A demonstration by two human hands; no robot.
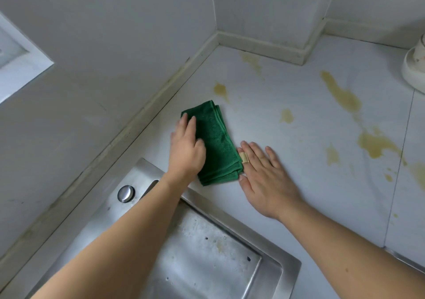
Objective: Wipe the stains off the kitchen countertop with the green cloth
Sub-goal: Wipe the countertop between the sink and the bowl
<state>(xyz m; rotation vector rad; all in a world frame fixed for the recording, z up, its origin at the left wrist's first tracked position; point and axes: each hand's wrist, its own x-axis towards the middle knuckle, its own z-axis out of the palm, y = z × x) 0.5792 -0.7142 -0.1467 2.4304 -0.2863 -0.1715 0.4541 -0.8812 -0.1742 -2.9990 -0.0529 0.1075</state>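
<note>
Steel sink [271,241] holds only specks; white bowl [411,68] contents hidden.

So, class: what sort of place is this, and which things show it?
Most likely a home kitchen: a steel sink set into a pale countertop with yellowish stains, and tiled walls behind.

There is one camera, worn on the person's head. It looks forward and down from above the steel sink [207,252], close enough that both arms reach out from the bottom edge. It faces the wall corner [217,32] behind the sink. The wide lens bends the edges. The desk [299,105] spreads to the right of the sink.
</note>
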